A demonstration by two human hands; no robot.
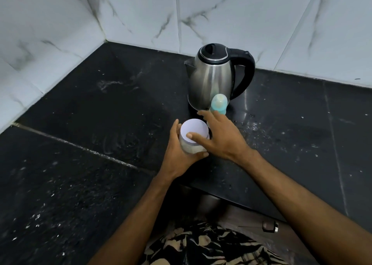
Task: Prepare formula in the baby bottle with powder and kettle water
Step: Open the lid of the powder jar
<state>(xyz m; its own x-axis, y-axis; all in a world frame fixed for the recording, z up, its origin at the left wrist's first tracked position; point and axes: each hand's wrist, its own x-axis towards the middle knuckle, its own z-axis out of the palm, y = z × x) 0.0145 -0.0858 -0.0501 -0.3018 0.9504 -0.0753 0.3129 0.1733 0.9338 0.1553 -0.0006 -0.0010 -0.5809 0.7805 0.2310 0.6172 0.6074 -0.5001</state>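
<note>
A small clear jar (pixel 193 148) with pale powder in its bottom and a white lid (pixel 196 128) stands on the black counter (pixel 96 112). My left hand (pixel 181 156) grips the jar's side from the left. My right hand (pixel 223 138) lies spread over the lid from the right, its thumb on the lid's top. Just behind the right hand stands a baby bottle (pixel 219 104) with a teal collar and a clear cap. A steel kettle (pixel 211 79) with a black lid and handle stands behind the bottle, spout to the left.
White marble-look tiles (pixel 141 13) line the wall at the back and left, meeting in a corner. The counter is speckled with crumbs and wet smears. Its front edge drops off below my arms, where a dark cabinet and a metal knob (pixel 270 226) show.
</note>
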